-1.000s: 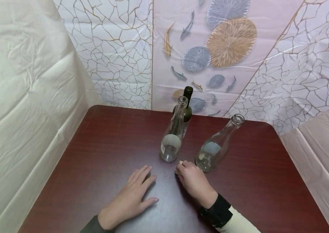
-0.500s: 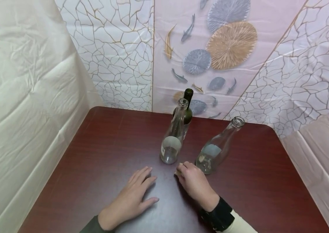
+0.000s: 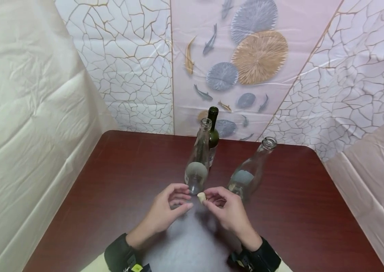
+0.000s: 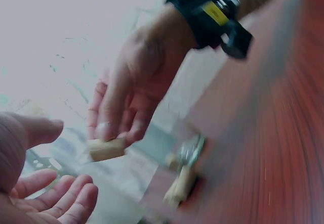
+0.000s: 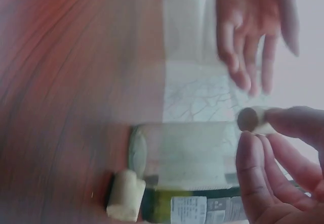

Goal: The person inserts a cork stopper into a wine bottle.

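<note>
My right hand (image 3: 228, 210) pinches a cork (image 3: 201, 197) between thumb and fingers, above the table in front of the bottles. In the left wrist view the cork (image 4: 106, 149) lies crosswise at the fingertips; in the right wrist view its round end (image 5: 248, 119) shows. My left hand (image 3: 164, 208) faces it from the left, holding nothing, its thumb and fingers apart. Behind the hands stands a clear glass bottle (image 3: 196, 172). Another cork (image 5: 125, 196) lies on the table near the bottle bases.
A dark green wine bottle (image 3: 213, 138) stands just behind the clear one. To the right is a second clear bottle (image 3: 246, 175), next to my right hand. Patterned cloth (image 3: 137, 68) hangs behind the reddish-brown table (image 3: 137, 162).
My right hand has come up off the table with the cork. My left hand has lifted from its palm-down pose, turned thumb-side up and moved toward the cork.
</note>
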{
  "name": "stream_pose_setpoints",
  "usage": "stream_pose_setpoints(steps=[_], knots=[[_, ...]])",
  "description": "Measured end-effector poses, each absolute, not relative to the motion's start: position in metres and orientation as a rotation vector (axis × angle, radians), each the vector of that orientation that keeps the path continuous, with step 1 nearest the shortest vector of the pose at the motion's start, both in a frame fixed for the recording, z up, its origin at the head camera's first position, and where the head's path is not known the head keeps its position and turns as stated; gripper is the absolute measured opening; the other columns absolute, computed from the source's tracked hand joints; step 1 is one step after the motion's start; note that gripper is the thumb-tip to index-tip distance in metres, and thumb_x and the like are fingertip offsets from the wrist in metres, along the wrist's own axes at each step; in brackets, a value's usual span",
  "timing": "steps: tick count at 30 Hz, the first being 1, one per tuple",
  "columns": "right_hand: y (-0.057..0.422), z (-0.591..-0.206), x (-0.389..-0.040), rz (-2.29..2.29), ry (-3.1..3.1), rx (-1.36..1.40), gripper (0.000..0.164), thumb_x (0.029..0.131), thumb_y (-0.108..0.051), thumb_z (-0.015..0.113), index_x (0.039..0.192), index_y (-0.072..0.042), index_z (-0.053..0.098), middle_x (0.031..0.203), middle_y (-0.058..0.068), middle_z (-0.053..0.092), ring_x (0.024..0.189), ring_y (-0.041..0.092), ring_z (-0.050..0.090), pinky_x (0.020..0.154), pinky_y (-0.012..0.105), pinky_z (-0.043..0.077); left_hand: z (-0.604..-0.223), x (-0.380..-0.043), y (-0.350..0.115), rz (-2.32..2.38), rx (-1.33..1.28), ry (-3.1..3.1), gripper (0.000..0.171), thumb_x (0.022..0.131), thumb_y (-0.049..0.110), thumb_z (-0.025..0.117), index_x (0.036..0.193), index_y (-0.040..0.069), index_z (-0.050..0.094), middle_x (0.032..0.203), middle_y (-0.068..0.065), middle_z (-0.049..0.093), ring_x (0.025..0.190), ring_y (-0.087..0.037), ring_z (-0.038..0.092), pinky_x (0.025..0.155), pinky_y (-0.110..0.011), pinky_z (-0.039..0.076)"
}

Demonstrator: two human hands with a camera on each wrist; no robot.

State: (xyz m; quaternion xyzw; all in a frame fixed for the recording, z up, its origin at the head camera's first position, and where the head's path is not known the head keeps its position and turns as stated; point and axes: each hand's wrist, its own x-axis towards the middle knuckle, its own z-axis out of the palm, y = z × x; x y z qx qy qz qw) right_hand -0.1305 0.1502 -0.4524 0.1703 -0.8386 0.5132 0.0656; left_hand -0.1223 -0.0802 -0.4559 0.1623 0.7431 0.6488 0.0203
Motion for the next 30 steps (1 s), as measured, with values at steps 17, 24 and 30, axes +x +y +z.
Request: stream_pose_setpoints(steps=[17, 24, 30], knots=[[0.144, -0.444, -0.118, 2.084, -2.301, 0.173, 0.028, 0.090, 0.002, 0.078, 0.117, 0.003, 0.071, 0.107, 0.019, 0.073, 0.089, 0.010, 0.072, 0.080, 0.022, 0.062, -0.459, -0.125, -0.047, 2.254, 0.216, 1.806, 0.039, 0.091, 0.001, 0.075, 0.126, -0.009, 0.059, 0.115, -0.008, 0.070, 0.101, -0.013, 0.069, 0.086, -0.022, 0.060], [0.140, -0.443, -0.116, 2.111, -2.296, 0.129, 0.027, 0.090, 0.002, 0.077, 0.116, 0.004, 0.071, 0.105, 0.015, 0.073, 0.088, 0.014, 0.072, 0.078, 0.023, 0.063, -0.459, -0.124, -0.046, 2.233, 0.182, 1.856, 0.036, 0.090, 0.001, 0.076, 0.122, -0.007, 0.060, 0.114, -0.011, 0.070, 0.100, -0.014, 0.068, 0.085, -0.021, 0.059], [0.140, -0.444, -0.115, 2.121, -2.295, 0.167, 0.027, 0.090, 0.002, 0.077, 0.117, 0.004, 0.070, 0.106, 0.013, 0.073, 0.088, 0.013, 0.072, 0.078, 0.024, 0.063, -0.458, -0.123, -0.047, 2.230, 0.199, 1.908, 0.035, 0.089, -0.001, 0.076, 0.120, -0.007, 0.061, 0.112, -0.012, 0.070, 0.099, -0.013, 0.067, 0.085, -0.020, 0.058]])
